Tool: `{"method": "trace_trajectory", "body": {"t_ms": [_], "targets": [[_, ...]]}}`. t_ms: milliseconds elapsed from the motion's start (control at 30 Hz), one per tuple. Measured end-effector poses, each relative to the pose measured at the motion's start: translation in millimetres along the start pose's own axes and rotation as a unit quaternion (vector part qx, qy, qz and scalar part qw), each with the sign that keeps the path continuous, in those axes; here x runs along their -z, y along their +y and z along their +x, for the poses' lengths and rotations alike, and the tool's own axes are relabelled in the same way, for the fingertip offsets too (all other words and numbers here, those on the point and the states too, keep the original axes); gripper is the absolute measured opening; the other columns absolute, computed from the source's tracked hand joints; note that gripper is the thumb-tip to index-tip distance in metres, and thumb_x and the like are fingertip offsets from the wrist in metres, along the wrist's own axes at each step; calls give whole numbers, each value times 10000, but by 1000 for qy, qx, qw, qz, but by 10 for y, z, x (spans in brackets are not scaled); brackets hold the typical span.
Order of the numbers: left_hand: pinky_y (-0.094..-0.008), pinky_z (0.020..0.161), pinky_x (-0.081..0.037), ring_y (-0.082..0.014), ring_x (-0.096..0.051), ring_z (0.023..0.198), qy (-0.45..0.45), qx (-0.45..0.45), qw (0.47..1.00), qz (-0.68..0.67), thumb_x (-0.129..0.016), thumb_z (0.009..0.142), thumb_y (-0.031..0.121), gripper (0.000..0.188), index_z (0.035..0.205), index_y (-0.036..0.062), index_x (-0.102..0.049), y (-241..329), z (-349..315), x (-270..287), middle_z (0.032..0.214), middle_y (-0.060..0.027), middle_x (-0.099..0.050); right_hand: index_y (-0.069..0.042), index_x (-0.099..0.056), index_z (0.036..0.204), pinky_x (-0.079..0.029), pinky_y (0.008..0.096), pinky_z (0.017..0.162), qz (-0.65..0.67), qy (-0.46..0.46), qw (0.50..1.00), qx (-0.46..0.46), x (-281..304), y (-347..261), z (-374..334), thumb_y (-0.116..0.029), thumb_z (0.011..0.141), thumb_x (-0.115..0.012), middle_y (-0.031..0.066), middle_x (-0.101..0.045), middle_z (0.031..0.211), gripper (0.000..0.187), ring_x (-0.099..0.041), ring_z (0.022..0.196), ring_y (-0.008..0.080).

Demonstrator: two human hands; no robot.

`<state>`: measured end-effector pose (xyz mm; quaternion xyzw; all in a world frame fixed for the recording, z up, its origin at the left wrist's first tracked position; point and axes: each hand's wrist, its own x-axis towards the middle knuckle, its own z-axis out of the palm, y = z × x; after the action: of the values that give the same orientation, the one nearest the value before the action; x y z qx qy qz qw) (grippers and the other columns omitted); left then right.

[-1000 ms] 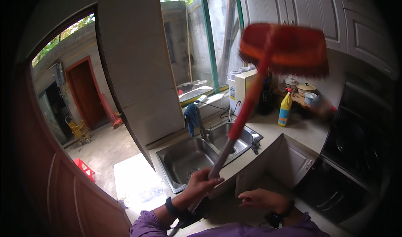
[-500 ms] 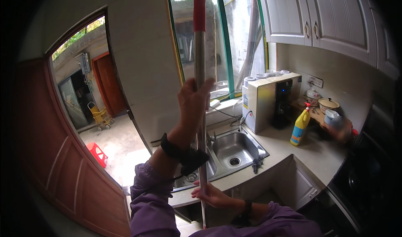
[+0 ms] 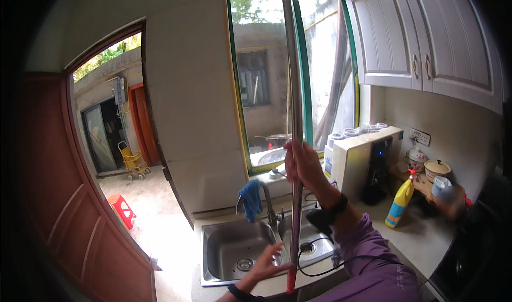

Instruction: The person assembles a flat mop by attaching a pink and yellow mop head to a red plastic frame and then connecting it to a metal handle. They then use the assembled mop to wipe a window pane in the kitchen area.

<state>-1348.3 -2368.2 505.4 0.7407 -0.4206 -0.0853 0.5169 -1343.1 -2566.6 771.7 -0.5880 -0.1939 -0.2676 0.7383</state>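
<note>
Wide along the left, a red-brown panelled door (image 3: 85,206), swung open. Above the back edge of a pale countertop (image 3: 418,243), a green-framed window (image 3: 261,88); overhead at the right, white wall cabinets (image 3: 437,40) with two curved handles. Set into the countertop's left end, a steel double-bowl sink (image 3: 224,248).

In front of sink and window, a long metal broom handle (image 3: 294,99), nearly upright, running out past the top of the view; lower red tip close to the countertop's front edge, exact height above it impossible to tell. Out beyond the doorway, a yellow hand cart (image 3: 130,160) and a red plastic stool (image 3: 122,211).

Against the back edge, right of the sink, a boxy white water dispenser (image 3: 354,163) with a black front. Toward the back right corner, a wooden board (image 3: 418,184) bearing a cream lidded pot (image 3: 437,168). Nearer the front edge, a yellow bottle (image 3: 402,200) with a red top.

Wrapped firmly around the broom handle at mid-length, the right hand (image 3: 304,166). Beside the handle's lower end, fingers spread and loose, the left hand (image 3: 266,264); contact uncertain. Draped over the tap (image 3: 269,198), a blue cloth (image 3: 251,200).
</note>
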Motion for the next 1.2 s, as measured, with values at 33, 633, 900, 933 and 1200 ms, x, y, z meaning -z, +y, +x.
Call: {"method": "trace_trajectory", "body": {"t_ms": [33, 633, 900, 933, 1200], "targets": [[-357, 888, -485, -215, -560, 1067, -38, 21, 999, -21, -786, 782, 294, 704, 1350, 59, -442, -118, 115, -133, 1215, -113, -523, -28, -472, 939, -362, 251, 327, 14, -4, 1000, -11, 54, -28, 249, -403, 1009, -417, 13, -431, 525, 385, -437, 371, 87], [-238, 473, -450, -88, -528, 528, 187, 62, 929, -313, -620, 920, 383, 307, 989, 98, -527, 47, 2333, -596, 690, 1, -532, -59, -454, 897, -385, 275, 339, 34, -30, 999, -27, 999, 397, 2838, -537, 921, -527, 12, -432, 579, 484, -432, 386, 105], [-245, 476, -432, -91, -518, 536, 226, 123, 935, -245, -596, 927, 423, 345, 914, 85, -528, -384, 2014, -602, 669, 2, -531, -71, -467, 927, -375, 271, 337, 55, -22, 997, -46, 983, 903, 2533, -549, 907, -546, -2, -432, 568, 485, -436, 381, 97], [-246, 470, -426, -88, -513, 530, 230, 129, 935, -236, -596, 929, 417, 340, 907, 84, -531, -460, 1916, -593, 661, 5, -526, -71, -470, 932, -371, 268, 335, 58, -23, 997, -42, 959, 978, 2449, -546, 909, -545, -3, -434, 568, 482, -436, 379, 97], [-235, 435, -361, -50, -454, 497, 268, 218, 921, -182, -676, 886, 257, 209, 850, 74, -582, -991, 682, -693, 604, 43, -500, -68, -493, 988, -371, 254, 341, 113, 22, 987, -115, 686, 1721, 1385, -520, 899, -583, -5, -427, 549, 469, -430, 379, 88]]}}
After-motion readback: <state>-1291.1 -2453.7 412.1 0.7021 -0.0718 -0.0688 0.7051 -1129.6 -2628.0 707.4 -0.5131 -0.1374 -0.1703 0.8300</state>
